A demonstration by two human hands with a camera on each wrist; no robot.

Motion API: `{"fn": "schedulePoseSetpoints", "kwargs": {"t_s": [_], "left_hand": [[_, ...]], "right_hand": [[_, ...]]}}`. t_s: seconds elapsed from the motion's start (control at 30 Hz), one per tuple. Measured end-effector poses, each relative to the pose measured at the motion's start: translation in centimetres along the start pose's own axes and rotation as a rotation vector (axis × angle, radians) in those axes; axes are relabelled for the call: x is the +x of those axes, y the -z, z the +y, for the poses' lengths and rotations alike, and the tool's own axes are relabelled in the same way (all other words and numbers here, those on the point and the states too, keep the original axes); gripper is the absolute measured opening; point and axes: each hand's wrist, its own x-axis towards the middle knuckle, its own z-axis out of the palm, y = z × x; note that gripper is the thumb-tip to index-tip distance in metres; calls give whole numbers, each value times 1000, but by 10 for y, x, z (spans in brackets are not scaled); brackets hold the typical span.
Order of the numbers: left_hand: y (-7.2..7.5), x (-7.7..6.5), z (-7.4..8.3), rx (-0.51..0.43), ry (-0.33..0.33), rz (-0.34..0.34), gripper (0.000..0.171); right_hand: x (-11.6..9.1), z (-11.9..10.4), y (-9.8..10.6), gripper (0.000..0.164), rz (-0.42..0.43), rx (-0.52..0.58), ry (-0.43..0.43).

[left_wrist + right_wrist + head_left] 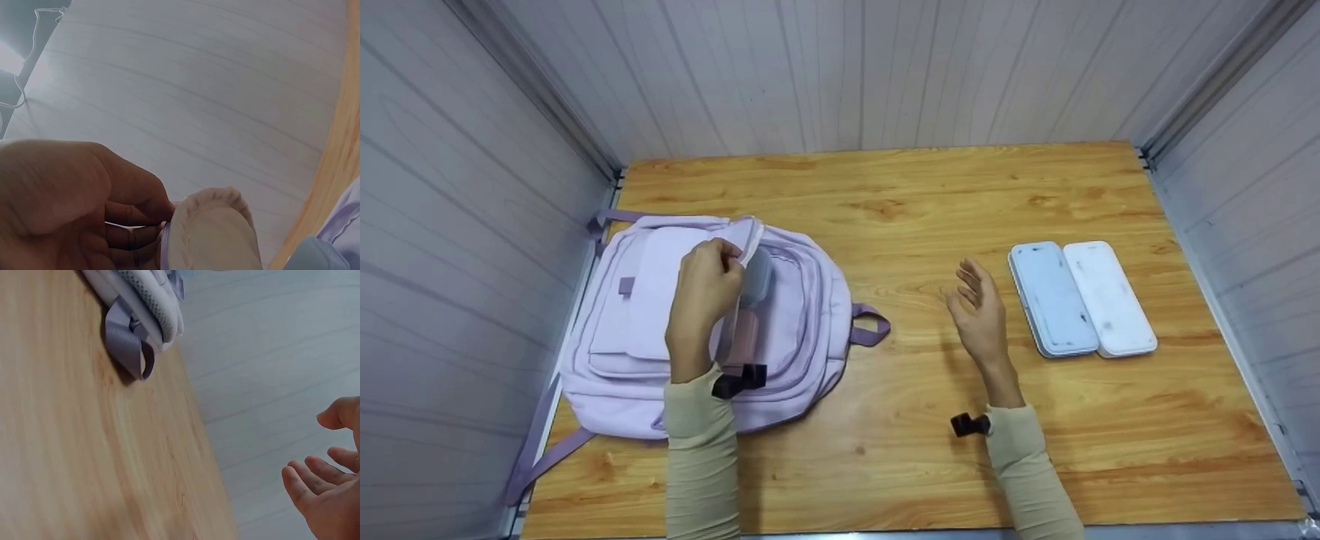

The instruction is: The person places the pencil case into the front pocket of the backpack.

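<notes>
Room between backpack [649, 300] and blue case [1054, 300] (handle loop [868, 338] juts in).

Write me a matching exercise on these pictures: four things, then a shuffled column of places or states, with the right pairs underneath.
1. Beige-sleeved left hand
2. Beige-sleeved right hand
3. Flat, pale blue rectangular case
4. Flat, white rectangular case

A. Rightmost thing lying on the wood-grain table
B. Raised, holding nothing
C. Gripping an edge of the light purple fabric backpack
D. Between the right hand and the other case

Pairs: 1-C, 2-B, 3-D, 4-A
</notes>
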Motion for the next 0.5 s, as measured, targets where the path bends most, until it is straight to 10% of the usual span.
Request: {"fn": "schedulePoseSetpoints", "kwargs": {"t_s": [0.5], "left_hand": [[1, 0, -2, 6, -6, -11, 24]], "right_hand": [[-7, 12, 40, 58, 142, -82, 30]]}}
